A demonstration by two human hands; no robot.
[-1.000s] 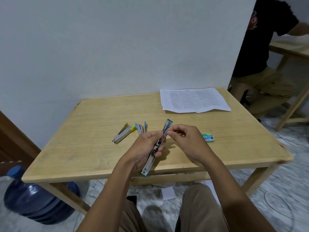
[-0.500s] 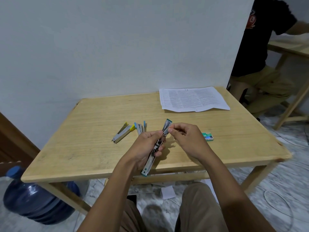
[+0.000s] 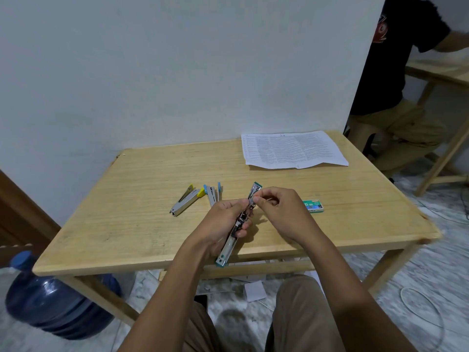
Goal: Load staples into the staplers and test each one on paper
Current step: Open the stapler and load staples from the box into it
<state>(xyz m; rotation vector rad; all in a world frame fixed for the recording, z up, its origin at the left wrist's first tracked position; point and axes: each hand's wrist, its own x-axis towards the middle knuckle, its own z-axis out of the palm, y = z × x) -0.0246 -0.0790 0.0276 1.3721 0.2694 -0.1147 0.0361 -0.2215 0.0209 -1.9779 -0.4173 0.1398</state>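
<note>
A green-tipped metal stapler [image 3: 229,246], folded fully open, is gripped around its middle by my left hand [image 3: 223,222] above the table's front half. My right hand [image 3: 276,209] pinches something small at the stapler's upper channel; it is too small to make out. A yellow stapler [image 3: 185,199] and a blue stapler [image 3: 212,193] lie open on the table to the left. A green staple box [image 3: 314,206] sits just right of my right hand. Printed paper sheets [image 3: 291,151] lie at the table's far right.
The wooden table [image 3: 127,224] stands against a white wall. A blue water jug [image 3: 48,298] sits on the floor at the left. Another person [image 3: 396,72] sits at a second table on the right. Paper scraps [image 3: 255,290] and a white cable [image 3: 431,316] lie on the floor.
Both hands have stayed almost still on the green stapler; my right fingertips shifted slightly at its upper end.
</note>
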